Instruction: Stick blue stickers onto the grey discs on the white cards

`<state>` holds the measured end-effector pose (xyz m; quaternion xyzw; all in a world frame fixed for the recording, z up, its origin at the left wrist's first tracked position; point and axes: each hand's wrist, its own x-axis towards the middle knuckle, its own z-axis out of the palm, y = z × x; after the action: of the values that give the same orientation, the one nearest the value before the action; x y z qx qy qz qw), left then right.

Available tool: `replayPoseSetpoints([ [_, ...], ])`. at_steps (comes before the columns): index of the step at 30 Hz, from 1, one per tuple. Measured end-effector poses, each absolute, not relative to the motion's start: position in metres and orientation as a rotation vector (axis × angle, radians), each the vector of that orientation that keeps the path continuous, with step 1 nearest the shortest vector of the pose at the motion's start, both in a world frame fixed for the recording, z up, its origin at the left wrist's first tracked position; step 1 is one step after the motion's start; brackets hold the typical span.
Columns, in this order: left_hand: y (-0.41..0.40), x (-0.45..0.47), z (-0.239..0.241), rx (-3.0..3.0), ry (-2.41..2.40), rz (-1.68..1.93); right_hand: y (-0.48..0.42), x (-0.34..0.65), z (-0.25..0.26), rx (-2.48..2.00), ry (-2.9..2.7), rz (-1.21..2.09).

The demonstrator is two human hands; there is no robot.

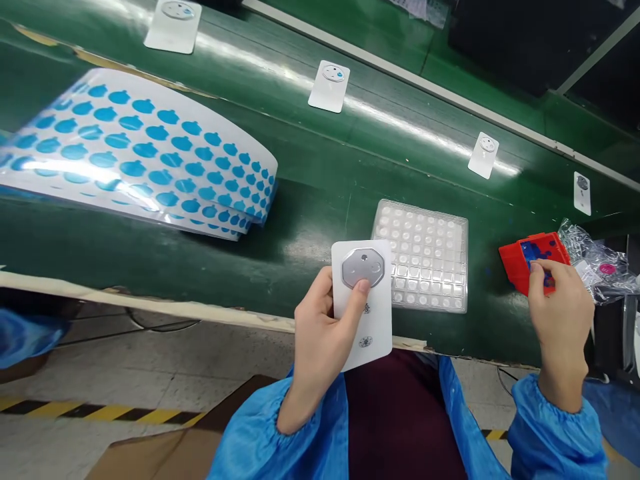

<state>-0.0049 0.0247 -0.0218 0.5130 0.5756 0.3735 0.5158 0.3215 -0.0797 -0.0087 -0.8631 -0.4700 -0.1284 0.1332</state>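
My left hand is closed around a white card that carries a grey metal octagonal piece; my thumb rests on the piece's lower edge. My right hand reaches to a red tray holding small blue stickers, fingertips pinched on its surface. Whether a sticker is between them I cannot make out. A clear plastic blister tray of small round parts lies on the green belt between my two hands.
A curled stack of sheets with blue stickers lies on the belt at left. Several white cards, such as one card, ride further up the belt. A crinkled clear bag sits at the right. Cardboard and hazard tape lie on the floor below.
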Motion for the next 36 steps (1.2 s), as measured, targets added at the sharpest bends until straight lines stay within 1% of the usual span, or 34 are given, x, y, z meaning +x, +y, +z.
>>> replayPoseSetpoints([
  [4, 0.024, -0.005, -0.022, 1.212, 1.376, 0.887, -0.077, 0.329, -0.008, -2.429, -1.348, -0.374],
  [8, 0.022, -0.003, -0.025, 1.206, 1.371, 0.856, -0.064, 0.31, -0.007, -2.167, -1.55, -0.392],
  [10, 0.022, -0.001, -0.027, 1.211, 1.346, 0.833, -0.052, 0.287, -0.008, -2.017, -1.727, -0.247],
  [12, 0.022, 0.001, -0.029, 1.231, 1.335, 0.792, -0.037, 0.262, -0.01, -1.881, -1.941, -0.02],
  [14, 0.022, 0.003, -0.03, 1.259, 1.331, 0.754, -0.025, 0.244, -0.014, -1.811, -2.1, 0.108],
  [19, 0.025, 0.004, -0.033, 1.274, 1.319, 0.738, -0.008, 0.231, -0.018, -1.903, -2.177, 0.182],
  [25, 0.026, 0.005, -0.034, 1.248, 1.311, 0.741, -0.002, 0.237, -0.015, -1.932, -2.129, 0.414],
  [36, 0.024, 0.004, -0.036, 1.257, 1.288, 0.731, 0.0, 0.238, -0.013, -1.951, -2.189, 0.388],
])
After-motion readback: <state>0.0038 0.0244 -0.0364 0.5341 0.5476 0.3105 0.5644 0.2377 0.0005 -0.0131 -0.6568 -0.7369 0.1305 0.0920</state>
